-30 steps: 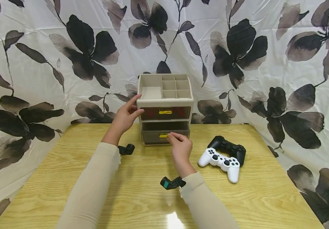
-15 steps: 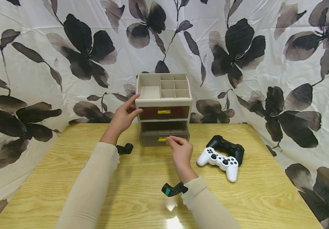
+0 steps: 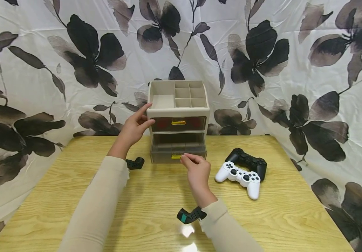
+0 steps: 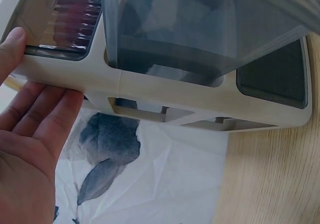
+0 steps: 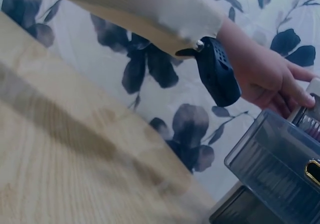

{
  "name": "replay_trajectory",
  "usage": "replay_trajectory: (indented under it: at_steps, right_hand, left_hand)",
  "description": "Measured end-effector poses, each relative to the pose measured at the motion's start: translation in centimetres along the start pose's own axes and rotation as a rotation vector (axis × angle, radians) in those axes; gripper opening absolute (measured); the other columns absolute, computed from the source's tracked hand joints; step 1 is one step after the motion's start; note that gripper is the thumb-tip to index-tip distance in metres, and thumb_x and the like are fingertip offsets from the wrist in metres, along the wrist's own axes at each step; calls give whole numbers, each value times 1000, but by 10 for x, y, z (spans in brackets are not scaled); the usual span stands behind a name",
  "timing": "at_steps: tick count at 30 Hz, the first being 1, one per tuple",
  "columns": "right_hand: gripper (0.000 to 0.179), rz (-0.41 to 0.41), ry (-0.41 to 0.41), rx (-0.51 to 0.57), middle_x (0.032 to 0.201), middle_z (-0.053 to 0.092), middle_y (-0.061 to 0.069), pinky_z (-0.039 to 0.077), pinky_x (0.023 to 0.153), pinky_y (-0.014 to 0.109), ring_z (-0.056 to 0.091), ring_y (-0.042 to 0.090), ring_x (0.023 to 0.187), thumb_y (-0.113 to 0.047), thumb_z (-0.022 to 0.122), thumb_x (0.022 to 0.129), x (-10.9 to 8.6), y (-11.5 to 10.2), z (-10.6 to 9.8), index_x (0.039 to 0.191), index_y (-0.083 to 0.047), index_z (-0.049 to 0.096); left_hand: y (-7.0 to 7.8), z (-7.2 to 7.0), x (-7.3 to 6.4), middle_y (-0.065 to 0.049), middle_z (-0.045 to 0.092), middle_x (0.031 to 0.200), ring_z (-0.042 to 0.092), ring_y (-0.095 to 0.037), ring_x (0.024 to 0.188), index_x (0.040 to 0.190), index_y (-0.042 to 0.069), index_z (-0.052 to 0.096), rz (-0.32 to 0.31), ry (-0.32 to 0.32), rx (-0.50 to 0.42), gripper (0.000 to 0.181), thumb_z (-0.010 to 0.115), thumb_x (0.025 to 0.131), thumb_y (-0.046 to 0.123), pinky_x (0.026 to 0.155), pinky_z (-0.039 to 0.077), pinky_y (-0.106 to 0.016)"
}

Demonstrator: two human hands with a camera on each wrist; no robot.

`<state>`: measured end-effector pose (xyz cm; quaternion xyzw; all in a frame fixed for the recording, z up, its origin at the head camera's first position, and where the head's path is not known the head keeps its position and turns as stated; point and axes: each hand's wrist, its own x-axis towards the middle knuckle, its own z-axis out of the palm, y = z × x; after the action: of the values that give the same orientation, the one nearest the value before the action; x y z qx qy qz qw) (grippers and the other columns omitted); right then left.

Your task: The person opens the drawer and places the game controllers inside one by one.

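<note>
On the right of the frame, a white game controller (image 3: 240, 175) overlaps a black game controller (image 3: 247, 160), both well apart from the drawer unit (image 3: 178, 112). The unit stands upright at the centre of the frame, near the far edge of the surface (image 3: 247, 224), with a floral cloth (image 3: 196, 59) behind it.

The right grip (image 3: 197, 173) pinches the gold handle (image 3: 176, 156) of the lower drawer (image 3: 164, 154), hiding the handle's right end; that drawer is partly out. The left grip (image 3: 134, 129) is spread, thumb on the unit's front and fingers against its left side.

The unit is cream and smooth, its top divided into square compartments beside a larger one. Both drawers are smoky and see-through; reddish contents show through the closed upper drawer (image 3: 178, 128). The surface has pale wood grain.
</note>
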<state>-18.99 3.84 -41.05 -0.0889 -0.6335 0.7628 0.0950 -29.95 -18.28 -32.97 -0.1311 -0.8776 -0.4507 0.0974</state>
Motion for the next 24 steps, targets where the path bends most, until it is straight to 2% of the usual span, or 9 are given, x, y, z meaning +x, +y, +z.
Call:
replay_trajectory:
  at_steps: [13, 19, 24]
  right_hand:
    - [19, -17, -14, 1, 102, 63, 9, 56, 80, 28, 71, 16, 88, -19, 77, 84, -8, 5, -4, 100, -8, 76]
    - [17, -54, -21, -48, 99, 63, 8, 55, 75, 27, 70, 16, 86, -18, 77, 84, -8, 6, -6, 98, -9, 77]
    - [15, -91, -36, -110, 97, 67, 7, 56, 76, 31, 69, 15, 84, -19, 79, 82, -7, 5, -11, 95, -10, 77]
  left_hand:
    - [0, 0, 0, -13, 62, 115, 54, -25, 92, 146, 55, 28, 2, -1, -2, 62, 59, 94, 43, 74, 41, -39]
    - [-1, 0, -1, -13, 61, 114, 54, -24, 92, 146, 54, 28, 5, -2, -6, 62, 59, 94, 43, 75, 40, -39]
    - [-1, 0, -1, -13, 61, 115, 55, -25, 94, 145, 56, 27, 10, -7, -6, 62, 58, 94, 43, 77, 40, -40]
